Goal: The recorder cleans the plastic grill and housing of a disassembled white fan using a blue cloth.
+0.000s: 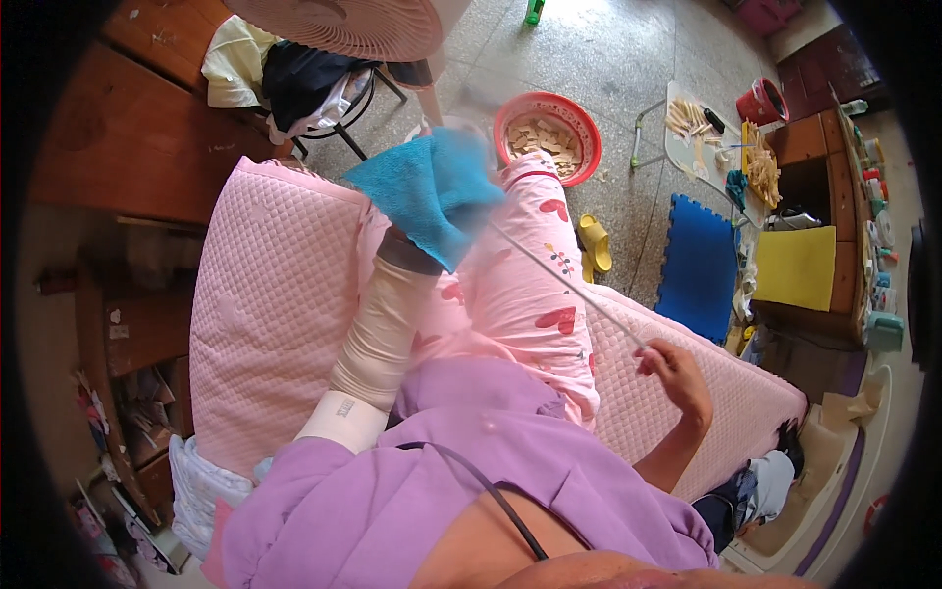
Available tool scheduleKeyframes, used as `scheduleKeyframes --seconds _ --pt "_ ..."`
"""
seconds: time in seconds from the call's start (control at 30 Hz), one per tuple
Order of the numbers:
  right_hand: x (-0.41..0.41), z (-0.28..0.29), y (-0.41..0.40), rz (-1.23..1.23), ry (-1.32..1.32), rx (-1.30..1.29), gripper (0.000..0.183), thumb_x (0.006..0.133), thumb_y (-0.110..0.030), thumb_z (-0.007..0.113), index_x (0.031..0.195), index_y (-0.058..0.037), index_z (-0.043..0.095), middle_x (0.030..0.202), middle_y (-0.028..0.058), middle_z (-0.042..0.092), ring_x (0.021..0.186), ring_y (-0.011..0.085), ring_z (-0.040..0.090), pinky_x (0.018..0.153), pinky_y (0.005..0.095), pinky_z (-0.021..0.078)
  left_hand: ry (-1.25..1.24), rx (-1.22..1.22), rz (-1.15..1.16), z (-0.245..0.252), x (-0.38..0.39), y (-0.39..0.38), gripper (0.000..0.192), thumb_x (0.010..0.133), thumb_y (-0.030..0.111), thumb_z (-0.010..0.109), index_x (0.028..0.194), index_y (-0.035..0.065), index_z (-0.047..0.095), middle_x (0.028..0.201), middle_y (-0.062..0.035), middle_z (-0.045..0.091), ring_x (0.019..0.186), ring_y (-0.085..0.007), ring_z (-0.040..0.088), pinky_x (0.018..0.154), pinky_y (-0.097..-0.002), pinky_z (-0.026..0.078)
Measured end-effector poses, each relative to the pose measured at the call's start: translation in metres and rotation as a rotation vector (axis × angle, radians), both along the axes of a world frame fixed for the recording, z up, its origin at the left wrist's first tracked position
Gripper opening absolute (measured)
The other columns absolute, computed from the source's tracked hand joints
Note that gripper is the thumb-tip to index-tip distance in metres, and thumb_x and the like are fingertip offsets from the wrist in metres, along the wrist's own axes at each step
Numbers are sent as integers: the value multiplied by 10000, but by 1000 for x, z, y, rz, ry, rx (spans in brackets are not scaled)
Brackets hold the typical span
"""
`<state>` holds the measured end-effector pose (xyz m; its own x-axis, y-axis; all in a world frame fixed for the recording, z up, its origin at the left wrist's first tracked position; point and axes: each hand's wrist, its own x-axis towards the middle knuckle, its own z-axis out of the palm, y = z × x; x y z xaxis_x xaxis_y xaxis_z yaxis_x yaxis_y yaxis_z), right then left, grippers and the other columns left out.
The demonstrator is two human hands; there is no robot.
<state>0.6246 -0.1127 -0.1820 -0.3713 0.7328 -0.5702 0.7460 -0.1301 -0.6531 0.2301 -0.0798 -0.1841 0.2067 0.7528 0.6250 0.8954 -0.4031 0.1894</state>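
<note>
A blue towelling cloth (434, 188) covers most of my left hand (398, 233), which is raised over my lap. Its fingers are hidden, and the cloth is bunched and partly blurred. A cream sleeve (379, 339) covers that forearm, with a grey band near the wrist. From beside the cloth a thin, straight, pale rod or taut cord (563, 280) runs down to the right. My right hand (673, 372) pinches its lower end between thumb and fingers, above the pink quilted bedding. The far end of the line blurs out by the cloth.
A pink fan (346, 26) stands close ahead, above the cloth. On the floor is a red-rimmed basin (586, 147) of flat wooden pieces. Yellow slippers (596, 243) lie beside my leg. Farther right, a small folding table (681, 158) bears wooden sticks, near a blue foam mat (695, 272).
</note>
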Motion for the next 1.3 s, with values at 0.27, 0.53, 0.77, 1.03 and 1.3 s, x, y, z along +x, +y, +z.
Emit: scheduleKeyframes --seconds 0.27,0.53,0.77,1.03,1.3 --pt "-125 -13 20 -79 396 380 257 942 -187 479 1098 -8 578 967 98 639 714 150 567 656 277 472 217 -186 -3 21 60 2 49 703 189 585 728 172 623 778 -34 525 737 -220 548 655 -341 421" --pt "-137 -13 9 128 419 98 231 949 -158 467 918 -3 636 762 58 633 591 90 509 555 232 440 -73 -58 43 14 12 -16 113 733 123 576 837 149 615 808 -39 553 754 -206 547 686 -328 433" --pt "-80 -9 25 111 15 75 204 924 -129 487 941 15 631 755 75 623 694 121 533 621 258 435 -110 -119 197 12 19 -11 126 780 140 530 896 100 561 846 -75 505 793 -241 505 745 -345 415" --pt "-171 9 15 177 582 192 195 937 -149 464 923 -9 599 707 45 546 615 105 478 573 261 416 -1898 -84 -491 -27 84 -29 390 867 208 596 1180 10 475 1164 -116 540 1113 -165 480 934 -302 405" --pt "-54 -23 16 169 18 -29 200 911 -148 525 990 -8 643 685 54 595 622 106 535 585 246 429 -2605 -702 -832 -10 23 -15 419 936 403 372 1144 59 491 1043 -119 558 911 -216 554 822 -346 443"
